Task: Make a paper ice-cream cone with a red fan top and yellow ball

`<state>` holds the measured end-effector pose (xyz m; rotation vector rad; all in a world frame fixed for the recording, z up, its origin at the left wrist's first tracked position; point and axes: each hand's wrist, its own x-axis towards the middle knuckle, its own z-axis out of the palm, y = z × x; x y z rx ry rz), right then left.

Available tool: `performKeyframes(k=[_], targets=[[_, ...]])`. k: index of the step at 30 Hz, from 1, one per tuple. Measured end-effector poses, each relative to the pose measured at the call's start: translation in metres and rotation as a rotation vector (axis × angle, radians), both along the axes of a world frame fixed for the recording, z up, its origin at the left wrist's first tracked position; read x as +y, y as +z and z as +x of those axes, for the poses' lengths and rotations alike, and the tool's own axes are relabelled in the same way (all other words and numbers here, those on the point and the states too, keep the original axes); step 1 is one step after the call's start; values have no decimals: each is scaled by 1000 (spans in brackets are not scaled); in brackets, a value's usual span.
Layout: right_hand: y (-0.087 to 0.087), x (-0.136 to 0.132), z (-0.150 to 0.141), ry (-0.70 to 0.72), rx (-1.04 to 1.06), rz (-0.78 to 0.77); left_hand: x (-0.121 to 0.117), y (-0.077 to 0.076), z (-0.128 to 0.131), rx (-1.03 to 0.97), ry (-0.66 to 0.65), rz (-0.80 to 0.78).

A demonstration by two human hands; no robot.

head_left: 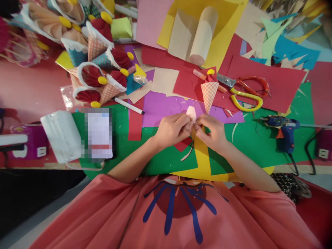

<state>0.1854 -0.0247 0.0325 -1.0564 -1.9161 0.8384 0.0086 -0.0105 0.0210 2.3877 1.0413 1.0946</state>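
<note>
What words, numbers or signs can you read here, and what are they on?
None that I can read.
Rectangular, dark-edged phone: the screen is blocked out by pixelation.
Purple box-shaped thing at the left: white shapes, too blurred to make out.
Purple box-shaped thing at the right: a white patch, too small to read.
White, rounded plastic device: faint marks, too blurred.

Moderate indoor light covers the middle of the view, with soft shadows around the paper roll [204, 34]. The small pale piece [191, 112] lacks fine detail. Wide-angle distortion stretches the edges, the upper corners blur, and the phone screen [100, 133] is pixelated.
</note>
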Motion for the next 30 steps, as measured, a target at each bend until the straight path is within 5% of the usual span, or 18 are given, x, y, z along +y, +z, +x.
performKeyframes(k=[10,15,23,30], targets=[[0,9,-2,12,341,-537,8,-6,-16,-5,-128,-174],[-3,12,-1,78,372,-582,12,-12,-19,-8,-238,-244],[-2,16,6,8,90,-547,10,-12,-17,86,-73,-289],[-4,17,6,-74,154,-553,12,-20,-21,97,19,-240]])
